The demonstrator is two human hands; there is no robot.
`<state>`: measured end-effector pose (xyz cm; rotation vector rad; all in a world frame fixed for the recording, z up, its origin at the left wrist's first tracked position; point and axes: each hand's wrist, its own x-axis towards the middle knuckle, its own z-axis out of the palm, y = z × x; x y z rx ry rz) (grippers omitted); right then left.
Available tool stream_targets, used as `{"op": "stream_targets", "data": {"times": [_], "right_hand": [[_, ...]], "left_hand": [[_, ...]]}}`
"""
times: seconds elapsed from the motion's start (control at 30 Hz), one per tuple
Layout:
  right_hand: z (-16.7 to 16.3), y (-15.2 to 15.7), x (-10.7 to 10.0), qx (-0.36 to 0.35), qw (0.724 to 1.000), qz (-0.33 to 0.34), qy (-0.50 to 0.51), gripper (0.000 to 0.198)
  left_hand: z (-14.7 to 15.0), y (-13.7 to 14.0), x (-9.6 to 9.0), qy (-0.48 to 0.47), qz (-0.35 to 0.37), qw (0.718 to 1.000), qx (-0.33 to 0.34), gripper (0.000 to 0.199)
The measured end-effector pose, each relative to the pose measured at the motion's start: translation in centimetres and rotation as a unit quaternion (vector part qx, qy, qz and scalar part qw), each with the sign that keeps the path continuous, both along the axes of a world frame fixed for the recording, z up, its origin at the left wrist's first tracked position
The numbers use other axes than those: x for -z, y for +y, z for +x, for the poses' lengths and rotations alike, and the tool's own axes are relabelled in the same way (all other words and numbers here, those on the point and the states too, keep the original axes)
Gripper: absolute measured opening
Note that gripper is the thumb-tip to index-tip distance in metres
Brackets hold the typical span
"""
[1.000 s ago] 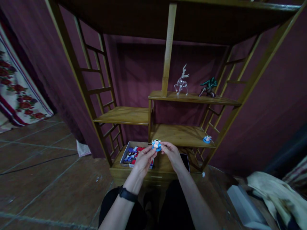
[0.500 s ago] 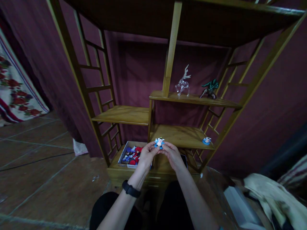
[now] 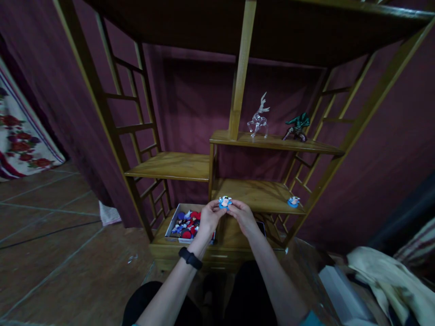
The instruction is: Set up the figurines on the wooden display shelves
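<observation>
Left hand (image 3: 208, 218) and right hand (image 3: 243, 215) have drawn closer together, pinching the blue-and-white figurine (image 3: 224, 202) from both sides; it's still being handled

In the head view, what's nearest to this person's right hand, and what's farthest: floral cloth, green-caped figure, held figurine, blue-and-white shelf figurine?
From the right hand:
1. Held figurine: touching it, between both hands.
2. Blue-and-white shelf figurine: to the right.
3. Green-caped figure: higher, also right.
4. Floral cloth: far left.
</observation>
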<state>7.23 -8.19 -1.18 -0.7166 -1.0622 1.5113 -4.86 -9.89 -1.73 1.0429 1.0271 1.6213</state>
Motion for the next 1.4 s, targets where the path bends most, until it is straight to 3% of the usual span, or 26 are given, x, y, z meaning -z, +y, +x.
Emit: {"op": "stream_targets", "data": {"times": [0.1,0.2,0.27,0.37,0.5,0.63,0.77,0.9,1.03,1.17,1.27,1.4], "right_hand": [[0.2,0.4,0.3,-0.005,1.000,-0.002,-0.004,0.031],[0.4,0.6,0.8,-0.019,0.999,-0.014,0.024,0.032],[0.6,0.7,1.3,-0.026,0.998,-0.029,0.045,0.031],[0.9,0.8,2.1,-0.043,0.995,-0.059,0.065,0.028],[1.3,0.4,2.8,-0.065,0.986,-0.115,0.101,0.021],[1.1,-0.6,3.6,-0.062,0.977,-0.160,0.127,0.018],[0.5,-1.7,4.4,-0.060,0.974,-0.182,0.120,0.019],[0.0,-2.4,5.1,-0.071,0.971,-0.196,0.114,0.019],[-0.1,-2.6,5.7,-0.097,0.969,-0.196,0.111,0.018],[-0.2,-2.8,6.1,-0.088,0.972,-0.189,0.103,0.015],[-0.4,-3.0,6.1,-0.072,0.979,-0.169,0.093,0.015],[-0.9,-3.6,5.6,-0.058,0.987,-0.132,0.067,0.019]], "left_hand": [[0.1,0.6,0.5,0.061,0.024,0.998,-0.011,0.037],[0.2,0.3,0.8,0.176,0.062,0.980,-0.073,0.040],[0.3,-0.5,0.6,0.271,0.103,0.951,-0.108,0.042],[0.6,-1.8,0.2,0.390,0.148,0.904,-0.099,0.045],[0.8,-3.2,-0.1,0.497,0.156,0.851,-0.071,0.050],[0.4,-4.3,0.3,0.606,0.157,0.777,-0.069,0.058],[-0.2,-5.3,1.0,0.693,0.174,0.696,-0.074,0.059],[-0.8,-6.1,1.3,0.725,0.189,0.659,-0.065,0.052],[-1.1,-6.6,1.7,0.724,0.194,0.659,-0.060,0.049],[-1.2,-6.8,2.3,0.698,0.188,0.688,-0.055,0.051],[-1.2,-7.1,2.6,0.634,0.172,0.751,-0.058,0.053],[-1.1,-7.5,3.0,0.467,0.136,0.872,-0.059,0.049]]}}
